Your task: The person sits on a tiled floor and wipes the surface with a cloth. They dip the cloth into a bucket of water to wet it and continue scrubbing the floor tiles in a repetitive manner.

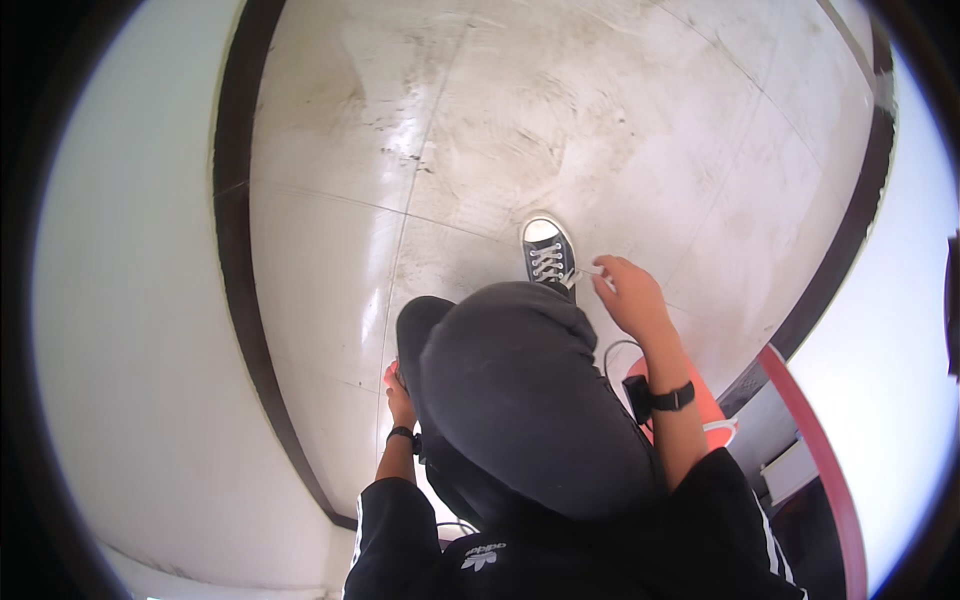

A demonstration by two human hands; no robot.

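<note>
Beside my canvas sneaker (546,251), with its white toe cap and white laces, hangs my right hand (631,298). Its fingers are loosely bent and apart, and I see nothing held in it. My left hand (401,401) is low at the left, next to my dark trouser leg (517,382). The leg hides part of that hand. A small pinkish-red patch (391,373) shows at its fingers, too small to name. Each wrist wears a black strap; a small black device (639,399) with a cable sits on the right one.
Stained pale floor tiles (480,127) stretch ahead. White walls with a dark baseboard (234,165) stand at left and right. Behind my right forearm is an orange-red object (697,394) with a white edge (721,426). A red-edged panel or tabletop (821,457) curves at the lower right.
</note>
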